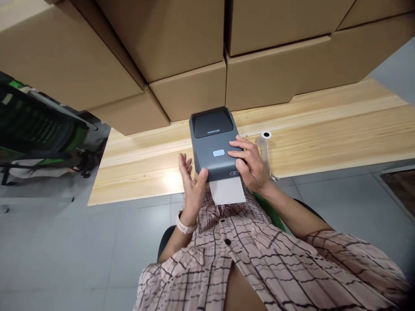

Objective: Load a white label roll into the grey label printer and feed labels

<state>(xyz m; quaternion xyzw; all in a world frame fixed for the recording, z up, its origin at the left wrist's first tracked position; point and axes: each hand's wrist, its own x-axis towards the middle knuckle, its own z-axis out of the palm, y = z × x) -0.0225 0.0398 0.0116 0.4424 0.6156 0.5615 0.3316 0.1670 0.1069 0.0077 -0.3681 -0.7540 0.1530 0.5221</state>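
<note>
A dark grey label printer (pixel 215 147) with a light blue button stands on the wooden table near its front edge. White paper (pixel 228 191) hangs out of the printer's front side. My left hand (pixel 193 185) is at the printer's left front corner, fingers apart, with the thumb by the casing. Fingers spread, my right hand (pixel 249 162) lies on the top right part of the printer, its fingertips close to the button. Just right of that hand, a small white roll (pixel 266 135) with a dark centre and a loose strip rests on the table.
Large cardboard boxes (pixel 188 95) are stacked along the back of the wooden table (pixel 324 129). On the left, beyond the table's end, there is a black and green chair (pixel 39 125) and part of another person. Grey floor tiles show below the table edge.
</note>
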